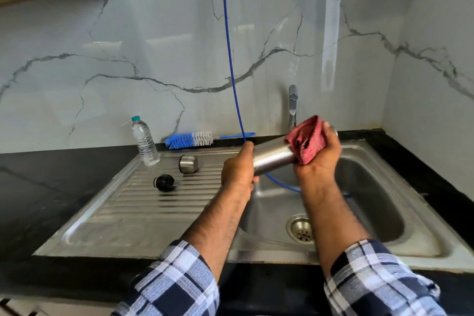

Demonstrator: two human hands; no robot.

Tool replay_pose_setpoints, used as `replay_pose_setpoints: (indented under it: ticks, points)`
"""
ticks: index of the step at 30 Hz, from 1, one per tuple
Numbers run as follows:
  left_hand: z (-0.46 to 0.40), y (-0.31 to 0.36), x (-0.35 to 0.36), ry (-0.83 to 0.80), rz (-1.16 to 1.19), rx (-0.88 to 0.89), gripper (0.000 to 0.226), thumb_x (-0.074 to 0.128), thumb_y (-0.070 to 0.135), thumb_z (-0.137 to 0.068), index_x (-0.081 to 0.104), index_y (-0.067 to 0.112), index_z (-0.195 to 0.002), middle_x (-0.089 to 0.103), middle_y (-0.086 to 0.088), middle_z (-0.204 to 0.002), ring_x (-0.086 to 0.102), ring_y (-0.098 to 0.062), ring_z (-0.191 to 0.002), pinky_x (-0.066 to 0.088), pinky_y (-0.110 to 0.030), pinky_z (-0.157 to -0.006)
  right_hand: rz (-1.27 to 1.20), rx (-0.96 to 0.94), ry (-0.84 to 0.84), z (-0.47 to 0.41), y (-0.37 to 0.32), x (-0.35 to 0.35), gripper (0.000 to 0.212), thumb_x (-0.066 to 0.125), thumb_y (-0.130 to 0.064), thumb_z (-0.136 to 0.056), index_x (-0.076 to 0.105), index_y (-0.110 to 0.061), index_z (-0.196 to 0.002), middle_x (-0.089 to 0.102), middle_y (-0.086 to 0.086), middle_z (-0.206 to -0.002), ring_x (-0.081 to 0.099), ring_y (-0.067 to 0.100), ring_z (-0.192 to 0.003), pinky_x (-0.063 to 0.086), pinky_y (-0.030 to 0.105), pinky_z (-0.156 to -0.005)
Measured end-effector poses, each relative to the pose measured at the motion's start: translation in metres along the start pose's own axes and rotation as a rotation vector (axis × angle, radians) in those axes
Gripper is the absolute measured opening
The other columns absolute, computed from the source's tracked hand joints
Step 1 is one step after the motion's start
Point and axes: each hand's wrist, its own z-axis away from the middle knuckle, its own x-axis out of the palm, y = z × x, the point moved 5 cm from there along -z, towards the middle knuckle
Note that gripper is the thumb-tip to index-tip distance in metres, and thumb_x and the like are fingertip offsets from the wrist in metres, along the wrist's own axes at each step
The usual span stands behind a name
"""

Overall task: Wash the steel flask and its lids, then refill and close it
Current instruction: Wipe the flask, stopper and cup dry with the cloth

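Over the sink (pixel 415 246) basin, the left hand (pixel 237 170) grips the base end of the steel flask (pixel 273 159), held nearly level. The right hand (pixel 319 155) curls its fingers (pixel 327 127) round a red cloth (pixel 306 141) wrapped over the flask's other end. The steel cup lid (pixel 188 163) and black stopper (pixel 164 182) lie apart on the drainboard.

Red cloth (pixel 306 142), silver flask (pixel 273 158), blue-white brush (pixel 189 139), checked sleeves (pixel 177 282).
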Motion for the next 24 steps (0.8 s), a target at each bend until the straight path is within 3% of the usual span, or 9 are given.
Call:
replay_pose_setpoints:
  ticks: [2,4,9,11,13,16,20,22,24]
  points:
    - [-0.009,-0.004,-0.014,0.000,0.057,-0.045,0.049,0.067,0.064,-0.086,0.071,0.018,-0.102,0.069,-0.005,-0.092,0.056,-0.017,-0.060,0.031,-0.016,-0.037,-0.050,-0.027,0.040,-0.014,-0.021,-0.005,0.013,0.077,-0.031,-0.082,0.079,-0.021,-0.090,0.072,0.002,-0.088,0.069,0.026,-0.088,0.061,0.041,-0.086]
    - [-0.010,-0.005,-0.020,0.008,0.084,-0.059,0.045,0.067,0.061,-0.089,0.071,0.018,-0.103,0.069,-0.006,-0.093,0.054,-0.016,-0.058,0.031,-0.016,-0.037,-0.045,-0.058,0.043,-0.022,-0.024,-0.003,0.022,0.080,-0.032,-0.081,0.074,-0.021,-0.099,0.073,0.002,-0.090,0.069,0.025,-0.089,0.061,0.044,-0.085]
    - [-0.009,0.004,-0.001,0.046,0.030,0.065,0.061,0.060,0.073,-0.082,0.071,0.015,-0.099,0.075,-0.006,-0.093,0.069,-0.024,-0.070,0.042,-0.022,-0.044,0.089,-0.047,0.019,0.002,0.020,0.018,0.041,0.076,-0.043,-0.093,0.071,-0.015,-0.123,0.079,0.004,-0.098,0.075,0.023,-0.087,0.060,0.044,-0.094]
    - [-0.002,0.012,0.006,0.087,-0.060,0.124,0.083,0.051,0.087,-0.066,0.072,0.013,-0.096,0.077,-0.008,-0.091,0.076,-0.030,-0.077,0.059,-0.032,-0.061,0.117,0.029,0.011,0.008,0.044,0.015,0.052,0.081,-0.042,-0.088,0.069,-0.015,-0.130,0.079,0.007,-0.105,0.075,0.027,-0.095,0.059,0.049,-0.099]
    - [0.002,0.020,0.011,0.149,-0.187,0.218,0.091,0.047,0.094,-0.062,0.073,0.012,-0.094,0.077,-0.008,-0.092,0.075,-0.033,-0.085,0.063,-0.043,-0.080,0.137,0.139,-0.031,0.015,0.068,0.013,0.051,0.084,-0.042,-0.085,0.070,-0.014,-0.125,0.077,0.009,-0.106,0.072,0.029,-0.102,0.054,0.053,-0.108]
    - [0.004,0.029,0.017,0.111,-0.255,0.349,0.061,0.068,0.078,-0.076,0.066,0.019,-0.091,0.074,-0.001,-0.090,0.069,-0.027,-0.084,0.056,-0.037,-0.078,0.131,0.331,-0.110,0.027,0.092,0.012,0.050,0.082,-0.046,-0.086,0.070,-0.012,-0.120,0.070,0.011,-0.104,0.064,0.032,-0.114,0.046,0.052,-0.118]
    - [-0.001,0.013,0.017,-0.148,-0.236,0.440,0.031,0.082,0.045,-0.073,0.073,0.027,-0.096,0.076,0.007,-0.091,0.071,-0.016,-0.086,0.059,-0.035,-0.081,0.126,0.311,-0.129,0.024,0.075,0.006,0.042,0.080,-0.026,-0.087,0.068,-0.010,-0.124,0.069,0.008,-0.097,0.068,0.026,-0.096,0.053,0.045,-0.104]
    - [-0.004,0.003,0.014,-0.197,-0.275,0.539,0.032,0.086,0.028,-0.078,0.077,0.030,-0.108,0.077,0.009,-0.101,0.070,-0.011,-0.091,0.058,-0.033,-0.087,0.109,0.277,-0.113,0.023,0.067,0.004,0.042,0.080,-0.020,-0.085,0.066,-0.008,-0.122,0.068,0.006,-0.092,0.067,0.022,-0.085,0.052,0.044,-0.093]
    - [-0.004,-0.007,0.013,-0.241,-0.168,0.549,0.039,0.086,0.041,-0.081,0.075,0.031,-0.118,0.077,0.007,-0.113,0.071,-0.012,-0.104,0.058,-0.034,-0.094,0.062,0.257,-0.096,0.025,0.064,0.006,0.037,0.079,-0.025,-0.085,0.069,-0.011,-0.117,0.069,0.004,-0.087,0.067,0.021,-0.079,0.052,0.043,-0.089]
